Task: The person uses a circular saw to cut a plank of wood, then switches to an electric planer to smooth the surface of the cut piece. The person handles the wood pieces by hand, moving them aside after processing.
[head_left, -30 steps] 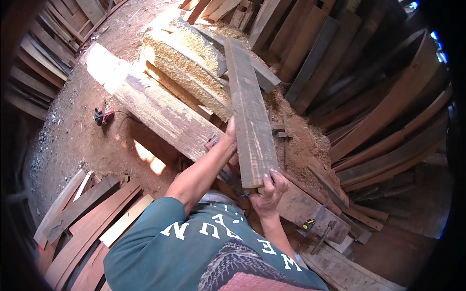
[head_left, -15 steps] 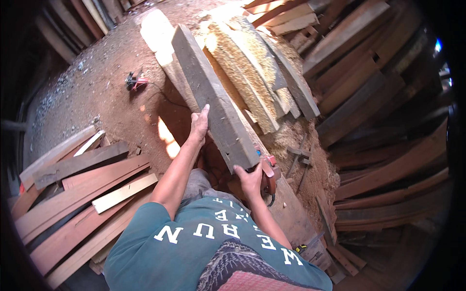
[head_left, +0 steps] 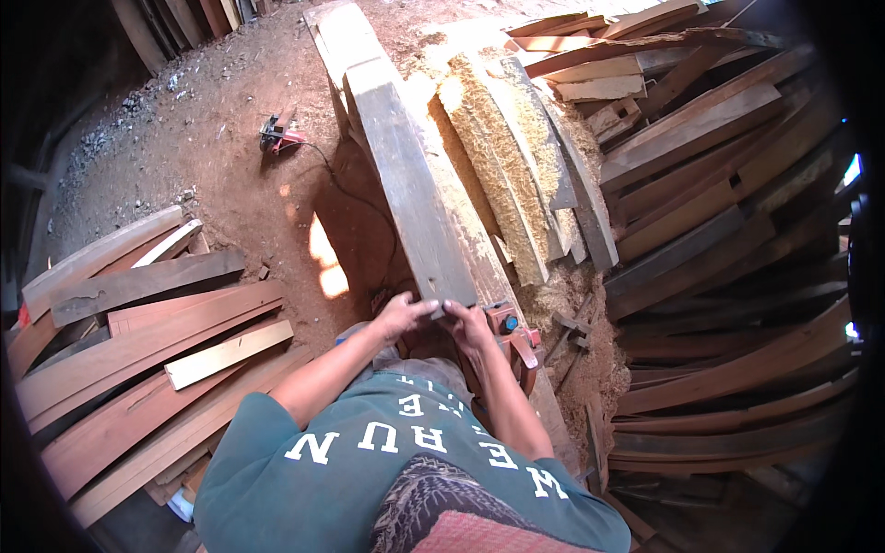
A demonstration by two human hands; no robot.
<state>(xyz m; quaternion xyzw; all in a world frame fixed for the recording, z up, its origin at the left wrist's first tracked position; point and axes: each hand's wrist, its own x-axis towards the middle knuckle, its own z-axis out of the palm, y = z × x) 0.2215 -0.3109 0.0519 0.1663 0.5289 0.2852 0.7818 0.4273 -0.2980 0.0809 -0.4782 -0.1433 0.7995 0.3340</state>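
Observation:
A long, thick grey-brown wooden plank (head_left: 410, 184) lies lengthwise along a paler timber beam (head_left: 479, 241), pointing away from me. Both my hands are at its near end, close to my body. My left hand (head_left: 402, 316) grips the left corner, its thumb and fingers reaching across the end. My right hand (head_left: 468, 327) is closed on the right corner with the thumb up on the top edge. The fingers beneath the plank are hidden. Just right of my right hand, a red and dark power tool with a blue knob (head_left: 513, 332) rests on the beam.
Sawdust-covered boards (head_left: 493, 157) lie right of the beam. A large stack of lumber (head_left: 701, 184) fills the right side. Loose planks (head_left: 157, 341) are piled at left. A red-and-black corded tool (head_left: 281, 138) sits on the dirt floor; its cord runs toward the beam.
The plank has come down flatter along the beam. My left hand has slid from the plank's left side back to its near end, beside my right hand.

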